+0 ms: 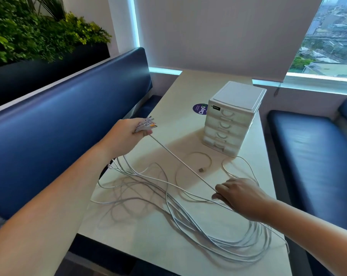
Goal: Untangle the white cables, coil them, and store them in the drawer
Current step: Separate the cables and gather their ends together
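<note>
Head view: we logged the left hand (131,130) raised over the table's (168,251) left edge, clenched round a bunch of plug ends (148,124). The right hand (240,196), near the right edge, pinched one strand (180,162) stretched taut between them. White cables (188,216) sprawled in loose loops over the near half, toward the near right corner. The drawer unit (231,118) stood shut by the far edge. We judged the cables light, limp and snag-prone, best held at the plugs.
</note>
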Motion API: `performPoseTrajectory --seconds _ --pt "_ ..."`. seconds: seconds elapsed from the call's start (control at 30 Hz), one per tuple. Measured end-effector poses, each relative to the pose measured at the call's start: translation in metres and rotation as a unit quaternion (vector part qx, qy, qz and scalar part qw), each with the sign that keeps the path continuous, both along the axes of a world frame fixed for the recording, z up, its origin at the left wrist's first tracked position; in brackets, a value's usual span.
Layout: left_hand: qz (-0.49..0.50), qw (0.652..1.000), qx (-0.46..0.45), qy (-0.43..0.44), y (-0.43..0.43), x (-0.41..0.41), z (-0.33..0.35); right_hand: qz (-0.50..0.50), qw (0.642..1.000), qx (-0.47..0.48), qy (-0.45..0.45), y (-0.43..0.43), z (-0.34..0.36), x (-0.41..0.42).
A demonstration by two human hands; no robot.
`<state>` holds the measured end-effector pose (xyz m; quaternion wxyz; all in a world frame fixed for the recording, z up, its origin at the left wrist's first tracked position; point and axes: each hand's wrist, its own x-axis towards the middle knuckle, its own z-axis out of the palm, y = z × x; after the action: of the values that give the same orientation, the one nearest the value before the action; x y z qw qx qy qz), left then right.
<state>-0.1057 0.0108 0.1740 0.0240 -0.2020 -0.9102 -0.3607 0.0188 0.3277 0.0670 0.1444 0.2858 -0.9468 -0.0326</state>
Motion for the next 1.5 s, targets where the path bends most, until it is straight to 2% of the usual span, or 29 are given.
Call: performPoseTrajectory --seconds 0.1,0.2,0.27,0.33,0.37,0.43,0.5,0.53,0.73,0.8,0.9,1.03,1.1,1.23,1.3,1.4,1.5 --pt "0.002 1.0 0.003 0.001 0.001 0.002 -0.004 0.033 0.998 -0.055 0.016 -0.004 0.002 0.007" --pt "0.014 0.999 -0.027 -0.025 -0.003 0.0 -0.01 0.015 0.996 -0.093 -0.008 -0.002 0.001 0.012" --pt "0.001 0.997 -0.036 -0.064 -0.002 0.003 -0.011 -0.022 0.99 -0.13 -0.049 0.002 -0.004 0.014" --pt "-0.025 0.995 0.015 -0.095 -0.001 0.008 -0.01 -0.096 0.971 -0.18 -0.125 0.01 -0.011 0.013" --pt "-0.04 0.992 0.063 -0.104 -0.002 0.011 -0.007 -0.133 0.966 -0.166 -0.15 0.016 -0.015 0.013" --pt "-0.039 0.985 0.145 -0.088 -0.004 0.016 0.005 -0.178 0.97 -0.057 -0.158 0.031 -0.024 0.013" --pt "0.001 0.983 0.178 -0.053 -0.01 0.02 0.018 -0.207 0.959 0.071 -0.179 0.043 -0.03 0.015" --pt "0.026 0.981 0.187 -0.039 -0.013 0.02 0.025 -0.225 0.95 0.099 -0.19 0.047 -0.031 0.017" --pt "0.063 0.96 0.271 0.021 -0.028 0.015 0.041 -0.263 0.935 0.146 -0.19 0.047 -0.026 0.015" --pt "0.076 0.957 0.279 0.019 -0.032 0.012 0.041 -0.266 0.935 0.116 -0.203 0.042 -0.025 0.009" --pt "0.073 0.95 0.302 -0.007 -0.034 0.013 0.04 -0.239 0.949 0.034 -0.203 0.022 -0.023 -0.004" --pt "0.054 0.94 0.336 -0.023 -0.027 0.018 0.04 -0.128 0.967 -0.088 -0.199 -0.019 -0.013 -0.021" --pt "0.047 0.937 0.346 -0.029 -0.023 0.02 0.04 -0.074 0.962 -0.162 -0.208 -0.05 0.001 -0.028" --pt "0.032 0.93 0.363 -0.034 -0.015 0.027 0.043 0.003 0.925 -0.274 -0.263 -0.116 0.023 -0.043" --pt "0.019 0.928 0.37 -0.036 -0.011 0.03 0.046 0.017 0.917 -0.273 -0.29 -0.143 0.031 -0.051" --pt "0.007 0.924 0.38 -0.038 -0.007 0.032 0.05 0.003 0.93 -0.213 -0.3 -0.175 0.033 -0.064" --pt "0.017 0.924 0.382 -0.019 -0.011 0.031 0.055 0.0 0.925 -0.192 -0.328 -0.194 0.021 -0.074"
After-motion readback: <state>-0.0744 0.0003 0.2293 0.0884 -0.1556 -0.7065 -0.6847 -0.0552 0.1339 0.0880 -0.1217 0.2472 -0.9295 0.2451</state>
